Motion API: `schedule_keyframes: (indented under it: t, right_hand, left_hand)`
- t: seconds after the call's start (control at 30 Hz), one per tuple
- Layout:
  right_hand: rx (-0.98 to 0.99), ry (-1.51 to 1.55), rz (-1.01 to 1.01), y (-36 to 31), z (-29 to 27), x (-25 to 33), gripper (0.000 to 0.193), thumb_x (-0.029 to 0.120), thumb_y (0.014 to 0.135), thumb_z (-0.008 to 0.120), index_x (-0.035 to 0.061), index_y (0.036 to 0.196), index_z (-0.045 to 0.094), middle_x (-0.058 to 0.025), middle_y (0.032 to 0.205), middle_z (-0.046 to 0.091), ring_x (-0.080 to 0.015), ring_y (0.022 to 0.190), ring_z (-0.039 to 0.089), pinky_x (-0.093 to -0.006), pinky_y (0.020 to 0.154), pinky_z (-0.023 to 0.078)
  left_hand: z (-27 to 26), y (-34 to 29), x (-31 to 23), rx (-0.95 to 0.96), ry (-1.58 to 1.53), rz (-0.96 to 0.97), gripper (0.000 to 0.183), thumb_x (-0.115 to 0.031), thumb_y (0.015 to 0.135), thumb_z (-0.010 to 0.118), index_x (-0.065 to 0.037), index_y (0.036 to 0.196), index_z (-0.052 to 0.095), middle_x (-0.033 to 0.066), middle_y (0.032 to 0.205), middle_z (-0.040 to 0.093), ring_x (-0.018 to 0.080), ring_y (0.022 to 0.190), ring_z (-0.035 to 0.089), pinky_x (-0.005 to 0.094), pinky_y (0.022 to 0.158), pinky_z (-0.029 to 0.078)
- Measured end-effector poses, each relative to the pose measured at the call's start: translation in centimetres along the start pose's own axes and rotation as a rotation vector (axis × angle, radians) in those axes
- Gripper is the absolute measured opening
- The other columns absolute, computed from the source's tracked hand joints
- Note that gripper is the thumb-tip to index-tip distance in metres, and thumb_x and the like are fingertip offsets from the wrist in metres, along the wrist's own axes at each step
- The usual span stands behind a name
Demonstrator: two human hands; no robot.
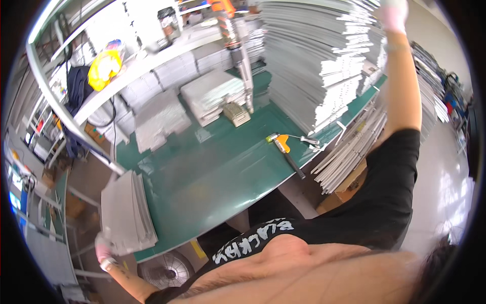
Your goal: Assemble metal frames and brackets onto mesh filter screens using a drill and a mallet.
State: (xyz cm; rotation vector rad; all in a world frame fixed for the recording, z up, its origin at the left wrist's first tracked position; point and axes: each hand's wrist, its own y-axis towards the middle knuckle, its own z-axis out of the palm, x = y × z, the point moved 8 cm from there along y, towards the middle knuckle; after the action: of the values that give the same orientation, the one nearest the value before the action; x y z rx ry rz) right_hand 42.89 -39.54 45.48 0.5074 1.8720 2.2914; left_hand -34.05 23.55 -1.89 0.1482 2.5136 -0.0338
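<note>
At eight o'clock on the smooth, glossy green table [202, 177], the left hand [103, 245] is at the outer edge of a low pile of flat grey sheets [124, 213], while the right hand [395, 14] is up towards one o'clock beside a tall, ragged-edged stack [298, 61]; I cannot tell whether either hand's fingers are spread or pinching. The sheets look thin, fairly stiff and slick, probably light singly but heavy in bulk, best gripped by opposite edges.
</note>
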Motion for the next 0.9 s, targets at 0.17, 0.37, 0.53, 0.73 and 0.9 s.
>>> schedule_keyframes:
  t: [0.17,0.37,0.53,0.73,0.9]
  right_hand:
    - [0.136,0.191,0.122,-18.1,0.9,3.6,0.025,0.011,0.1,0.052,-0.0026,0.116,0.066,0.0044,0.078,0.056,-0.0032,0.066,0.045,-0.0177,0.058,0.035]
    - [0.74,0.47,-0.141,-39.2,4.8,15.5,0.024,-0.003,0.075,0.058,0.0041,0.097,0.067,-0.0098,0.075,0.063,-0.0288,0.063,0.06,-0.0385,0.06,0.05]
    - [1.616,0.473,0.005,-62.7,14.3,21.3,0.055,0.039,0.091,0.055,0.0111,0.139,0.051,-0.0235,0.142,0.046,-0.042,0.136,0.038,-0.0559,0.113,0.027]
    - [1.733,0.239,-0.282,-63.8,19.2,22.7,0.058,0.046,0.085,0.06,0.0114,0.132,0.058,-0.0213,0.151,0.035,-0.0433,0.141,0.029,-0.0629,0.114,0.018]
    - [1.057,0.47,-0.013,-56.8,34.0,22.0,0.054,0.032,0.086,0.061,0.0009,0.13,0.053,-0.0287,0.14,0.045,-0.043,0.128,0.045,-0.0484,0.11,0.035]
  left_hand:
    - [-8.9,-10.9,-7.3,-0.122,-0.668,0.103,0.049,-0.034,0.103,0.049,0.003,0.134,0.055,0.0109,0.13,0.061,0.0182,0.117,0.056,0.0325,0.104,0.041]
    - [7.3,-21.0,-27.4,-0.109,0.081,0.647,0.062,-0.023,0.074,0.081,0.0,0.127,0.059,0.0203,0.125,0.063,0.0325,0.113,0.063,0.0397,0.097,0.049]
    - [26.5,-23.2,-29.6,0.546,0.148,0.545,0.055,-0.045,0.091,0.061,-0.003,0.126,0.061,0.0177,0.11,0.068,0.035,0.103,0.065,0.0415,0.092,0.05]
    - [27.5,-15.5,-25.7,0.068,0.49,0.709,0.07,-0.053,0.087,0.059,-0.005,0.137,0.05,0.0177,0.143,0.046,0.0365,0.134,0.04,0.0505,0.112,0.03]
    - [29.5,-12.2,-23.4,0.121,0.46,0.555,0.08,-0.055,0.085,0.061,-0.005,0.146,0.041,0.0164,0.153,0.037,0.0359,0.143,0.029,0.0514,0.119,0.017]
